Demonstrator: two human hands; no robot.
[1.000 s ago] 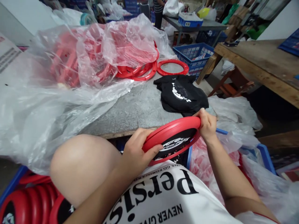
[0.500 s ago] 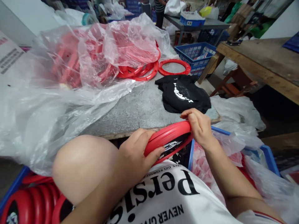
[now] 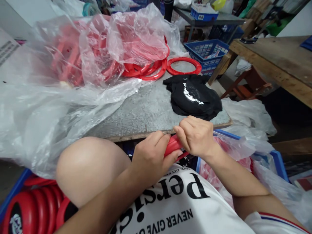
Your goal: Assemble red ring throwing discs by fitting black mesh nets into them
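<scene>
A red-rimmed disc with a black printed centre [image 3: 173,145] is held close to my shirt, tilted nearly edge-on and largely covered by my hands. My left hand [image 3: 150,154] is closed on its left side, thumb towards me. My right hand [image 3: 195,136] is curled over the right part of the rim, its fingertips hidden. Just beyond, a pile of black printed cloth pieces [image 3: 195,97] lies on the grey table [image 3: 122,123]. Behind that rests a single red ring [image 3: 184,66].
Clear plastic bags with several red rings [image 3: 136,48] cover the table's left and back. Finished-looking red discs [image 3: 36,208] fill a bin at lower left. A blue crate [image 3: 280,165] with plastic-wrapped red items stands at my right. Blue baskets [image 3: 207,53] and a wooden table [image 3: 275,61] stand beyond.
My right hand has moved left and inward along the rim, closer to my left hand, and now covers more of the disc. The view has tipped slightly downward.
</scene>
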